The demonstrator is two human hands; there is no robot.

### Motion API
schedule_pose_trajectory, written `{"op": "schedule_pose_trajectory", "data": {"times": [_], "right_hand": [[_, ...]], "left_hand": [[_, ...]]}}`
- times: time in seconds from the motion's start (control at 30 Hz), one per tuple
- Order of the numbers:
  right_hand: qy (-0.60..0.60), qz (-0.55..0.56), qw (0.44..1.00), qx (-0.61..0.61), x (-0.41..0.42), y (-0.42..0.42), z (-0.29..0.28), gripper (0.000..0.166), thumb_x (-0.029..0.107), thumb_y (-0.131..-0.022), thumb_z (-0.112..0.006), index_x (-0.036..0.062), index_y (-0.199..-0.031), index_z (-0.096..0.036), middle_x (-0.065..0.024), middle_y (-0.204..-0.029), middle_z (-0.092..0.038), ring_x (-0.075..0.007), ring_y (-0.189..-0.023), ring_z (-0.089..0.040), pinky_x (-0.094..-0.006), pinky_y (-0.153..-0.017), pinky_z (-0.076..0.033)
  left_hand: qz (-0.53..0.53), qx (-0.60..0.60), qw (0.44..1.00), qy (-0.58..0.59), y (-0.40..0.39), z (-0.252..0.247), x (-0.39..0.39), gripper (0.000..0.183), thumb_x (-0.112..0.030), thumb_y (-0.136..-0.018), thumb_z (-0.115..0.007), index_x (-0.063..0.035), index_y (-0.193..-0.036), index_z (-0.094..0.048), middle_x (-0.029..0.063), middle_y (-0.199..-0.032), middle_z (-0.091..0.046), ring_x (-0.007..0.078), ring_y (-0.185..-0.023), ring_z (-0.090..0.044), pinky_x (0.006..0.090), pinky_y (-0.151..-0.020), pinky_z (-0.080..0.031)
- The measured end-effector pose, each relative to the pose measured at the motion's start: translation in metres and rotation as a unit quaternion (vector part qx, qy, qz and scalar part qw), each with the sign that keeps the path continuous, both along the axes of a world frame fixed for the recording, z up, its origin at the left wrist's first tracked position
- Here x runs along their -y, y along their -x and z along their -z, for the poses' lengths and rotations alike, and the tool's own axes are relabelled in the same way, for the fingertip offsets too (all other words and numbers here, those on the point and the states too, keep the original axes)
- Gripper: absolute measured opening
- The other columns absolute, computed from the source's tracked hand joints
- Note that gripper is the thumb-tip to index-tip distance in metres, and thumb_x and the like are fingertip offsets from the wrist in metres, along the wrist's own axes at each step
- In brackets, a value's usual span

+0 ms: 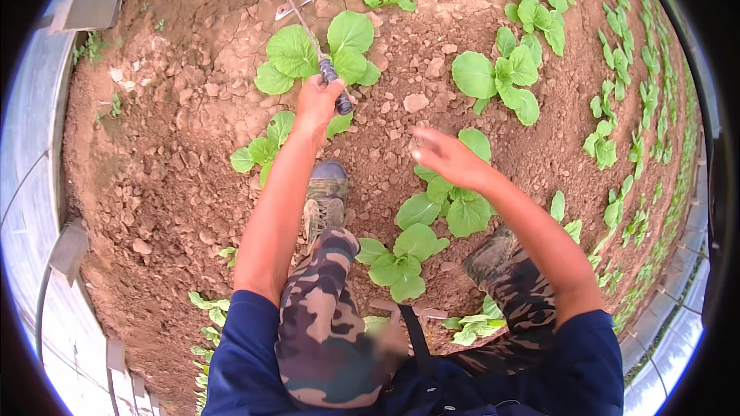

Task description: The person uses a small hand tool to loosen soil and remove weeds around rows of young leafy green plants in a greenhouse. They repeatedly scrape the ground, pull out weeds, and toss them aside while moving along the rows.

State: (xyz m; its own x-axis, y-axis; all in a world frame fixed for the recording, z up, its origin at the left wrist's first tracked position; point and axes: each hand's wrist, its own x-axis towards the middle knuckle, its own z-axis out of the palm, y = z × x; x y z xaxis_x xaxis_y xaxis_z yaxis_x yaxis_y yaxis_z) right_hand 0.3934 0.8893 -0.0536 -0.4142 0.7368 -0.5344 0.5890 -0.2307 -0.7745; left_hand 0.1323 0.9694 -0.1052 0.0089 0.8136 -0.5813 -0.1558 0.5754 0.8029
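Observation:
My left hand [319,101] grips the dark handle of a small hand hoe [328,72]. The tool's thin metal shank runs up over a leafy green seedling [292,51], and its flat blade rests at the soil beyond that plant. My right hand [454,162] is held over the soil beside another leafy plant [467,214], its fingers apart and holding nothing. A further seedling [404,260] grows between my legs. Two more plants, a broad-leaved one [503,78] and a smaller one [263,150], stand at the right and left of my hands.
My boot [327,185] stands on the cloddy brown soil [167,185] between plants. Rows of seedlings [618,58] run along the right. At the left edge are pale sheeting [29,144] and blocks [87,13]; dense small greens grow far right.

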Motion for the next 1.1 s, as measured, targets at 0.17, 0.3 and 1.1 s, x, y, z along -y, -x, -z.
{"op": "schedule_pose_trajectory", "data": {"times": [0.17,0.3,1.1], "right_hand": [[0.147,0.248,0.949,-0.126,-0.072,0.134,0.029,0.067,0.038,-0.090,-0.060,0.0025,-0.142,-0.035,-0.0167,-0.111,-0.061,-0.0243,-0.098,-0.061,-0.0378,-0.085,-0.048],[-0.041,0.199,0.979,-0.005,-0.101,0.144,0.087,0.057,0.026,-0.091,-0.058,0.0064,-0.141,-0.038,-0.0078,-0.086,-0.061,-0.0120,-0.074,-0.058,-0.0288,-0.065,-0.047],[-0.106,0.138,0.971,0.162,0.023,-0.022,0.037,0.043,0.020,-0.095,-0.051,0.0212,-0.138,-0.047,-0.0150,-0.083,-0.062,-0.0277,-0.071,-0.060,-0.0374,-0.073,-0.049]], "left_hand": [[0.077,0.046,0.996,-0.002,0.015,-0.013,0.026,0.040,-0.023,-0.094,-0.053,-0.0028,-0.128,-0.048,0.0098,-0.115,-0.058,0.0186,-0.103,-0.059,0.0353,-0.089,-0.049],[0.105,0.011,0.992,-0.062,0.029,0.004,0.051,0.046,-0.025,-0.095,-0.051,-0.0047,-0.136,-0.044,0.0083,-0.127,-0.055,0.0192,-0.114,-0.055,0.0340,-0.097,-0.044],[0.384,-0.365,0.782,-0.327,0.036,0.070,0.172,0.011,-0.006,-0.074,-0.060,-0.0086,-0.085,-0.060,0.0077,-0.081,-0.054,0.0278,-0.083,-0.059,0.0393,-0.070,-0.049]]}}
